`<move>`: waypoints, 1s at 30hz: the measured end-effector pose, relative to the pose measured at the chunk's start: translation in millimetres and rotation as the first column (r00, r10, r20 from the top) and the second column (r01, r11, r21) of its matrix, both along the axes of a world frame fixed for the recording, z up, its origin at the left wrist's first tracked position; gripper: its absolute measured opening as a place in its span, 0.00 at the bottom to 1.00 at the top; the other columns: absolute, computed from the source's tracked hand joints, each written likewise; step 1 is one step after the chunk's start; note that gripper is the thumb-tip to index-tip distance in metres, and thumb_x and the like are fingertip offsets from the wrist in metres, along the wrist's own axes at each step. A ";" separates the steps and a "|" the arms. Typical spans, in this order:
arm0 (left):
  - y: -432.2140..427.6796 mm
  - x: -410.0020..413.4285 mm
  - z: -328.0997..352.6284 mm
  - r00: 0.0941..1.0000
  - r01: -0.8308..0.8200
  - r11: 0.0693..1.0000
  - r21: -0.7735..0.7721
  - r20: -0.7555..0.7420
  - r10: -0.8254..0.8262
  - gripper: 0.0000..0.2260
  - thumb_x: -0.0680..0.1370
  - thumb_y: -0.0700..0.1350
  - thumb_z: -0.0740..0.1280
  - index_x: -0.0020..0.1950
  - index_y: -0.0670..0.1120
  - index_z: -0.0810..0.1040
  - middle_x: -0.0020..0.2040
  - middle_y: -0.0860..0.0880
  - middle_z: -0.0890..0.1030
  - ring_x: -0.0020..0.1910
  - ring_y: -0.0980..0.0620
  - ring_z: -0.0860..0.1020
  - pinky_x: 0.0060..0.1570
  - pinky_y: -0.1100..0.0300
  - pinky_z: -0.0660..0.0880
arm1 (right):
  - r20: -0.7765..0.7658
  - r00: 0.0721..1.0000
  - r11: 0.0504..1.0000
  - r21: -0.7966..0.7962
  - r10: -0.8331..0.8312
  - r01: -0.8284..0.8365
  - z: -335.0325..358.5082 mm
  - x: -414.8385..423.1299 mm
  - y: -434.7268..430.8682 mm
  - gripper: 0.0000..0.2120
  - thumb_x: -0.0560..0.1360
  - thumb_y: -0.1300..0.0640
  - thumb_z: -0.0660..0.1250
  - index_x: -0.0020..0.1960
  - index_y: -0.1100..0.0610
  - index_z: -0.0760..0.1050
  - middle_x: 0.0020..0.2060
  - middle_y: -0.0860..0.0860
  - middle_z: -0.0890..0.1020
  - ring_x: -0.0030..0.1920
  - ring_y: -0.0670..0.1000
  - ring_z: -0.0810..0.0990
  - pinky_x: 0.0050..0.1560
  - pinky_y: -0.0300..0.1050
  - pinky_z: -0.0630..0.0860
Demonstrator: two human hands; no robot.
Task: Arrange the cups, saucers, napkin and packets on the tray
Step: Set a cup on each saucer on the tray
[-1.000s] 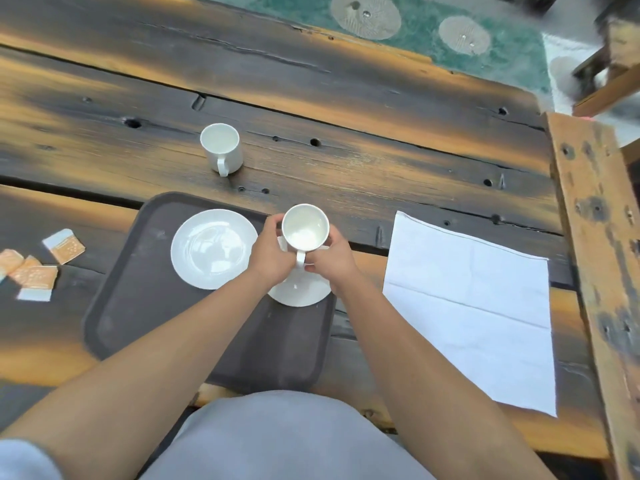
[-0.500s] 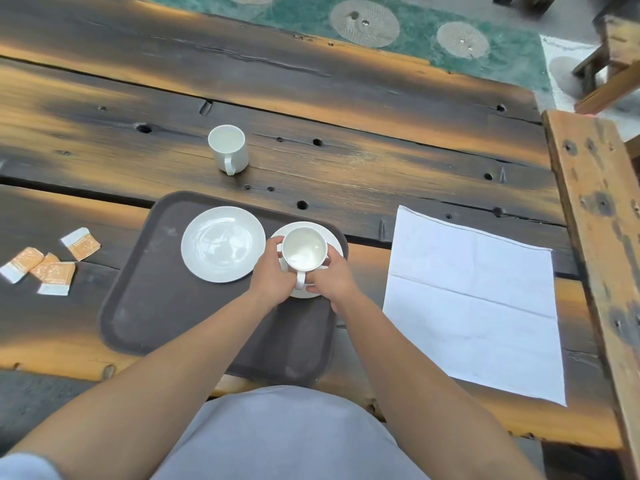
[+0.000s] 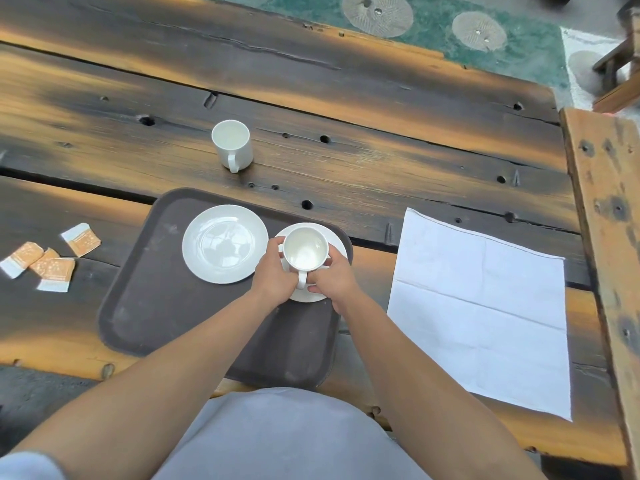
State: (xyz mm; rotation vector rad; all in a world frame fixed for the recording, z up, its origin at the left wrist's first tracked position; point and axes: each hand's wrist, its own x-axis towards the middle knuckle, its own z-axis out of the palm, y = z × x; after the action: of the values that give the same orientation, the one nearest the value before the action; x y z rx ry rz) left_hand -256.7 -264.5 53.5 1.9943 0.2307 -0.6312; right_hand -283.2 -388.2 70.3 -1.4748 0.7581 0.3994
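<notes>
A dark brown tray (image 3: 145,317) lies on the wooden table in front of me. Two white saucers are on it: a bare one (image 3: 225,249) at the left and another (image 3: 337,244) at the tray's far right corner. On that right saucer stands a white cup (image 3: 305,249), handle toward me. My left hand (image 3: 272,271) and my right hand (image 3: 332,277) both grip the cup from its sides. A second white cup (image 3: 232,144) stands on the table beyond the tray. Several orange packets (image 3: 52,261) lie left of the tray. An unfolded white napkin (image 3: 485,306) lies to the right.
The table (image 3: 381,161) is dark, rough planks with holes and gaps. A wooden beam (image 3: 609,237) runs along the right edge. Beyond the far edge is a green patterned rug (image 3: 433,19). My grey-clad lap (image 3: 284,438) is at the near edge.
Both hands have lowered the cup onto the right saucer on the tray. A second ago it was held above the saucer. My view has shifted slightly.
</notes>
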 end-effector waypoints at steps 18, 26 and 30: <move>-18.3 1.6 -18.1 0.991 0.098 0.994 0.041 -0.092 -0.094 0.37 0.68 0.40 0.73 0.73 0.55 0.61 0.59 0.51 0.76 0.57 0.47 0.76 0.58 0.51 0.76 | -0.071 0.997 0.998 -0.053 0.030 -0.034 -22.4 8.6 -22.5 0.28 0.68 0.71 0.64 0.58 0.44 0.74 0.46 0.47 0.79 0.44 0.51 0.78 0.44 0.51 0.81; -19.7 10.6 -18.0 0.989 0.047 0.998 0.030 -0.140 -0.043 0.36 0.69 0.35 0.73 0.71 0.55 0.63 0.60 0.51 0.75 0.55 0.43 0.80 0.56 0.44 0.79 | -0.095 0.994 0.988 -0.138 0.052 -0.065 -29.1 24.6 -28.8 0.25 0.71 0.63 0.71 0.65 0.47 0.74 0.51 0.44 0.79 0.53 0.52 0.80 0.52 0.54 0.82; -16.4 11.4 -16.6 0.990 0.032 0.999 0.037 -0.141 -0.026 0.34 0.69 0.35 0.72 0.71 0.54 0.66 0.63 0.48 0.77 0.58 0.42 0.79 0.58 0.45 0.78 | -0.101 0.993 0.983 -0.163 0.069 -0.085 -28.9 22.0 -28.7 0.26 0.72 0.62 0.71 0.67 0.47 0.72 0.53 0.46 0.78 0.53 0.53 0.79 0.50 0.53 0.83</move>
State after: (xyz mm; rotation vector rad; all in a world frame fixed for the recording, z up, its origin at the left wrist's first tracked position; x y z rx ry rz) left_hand -245.2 -280.9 36.9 1.9959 0.3018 -0.7920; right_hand -261.2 -416.9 41.5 -1.6556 0.8280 0.4762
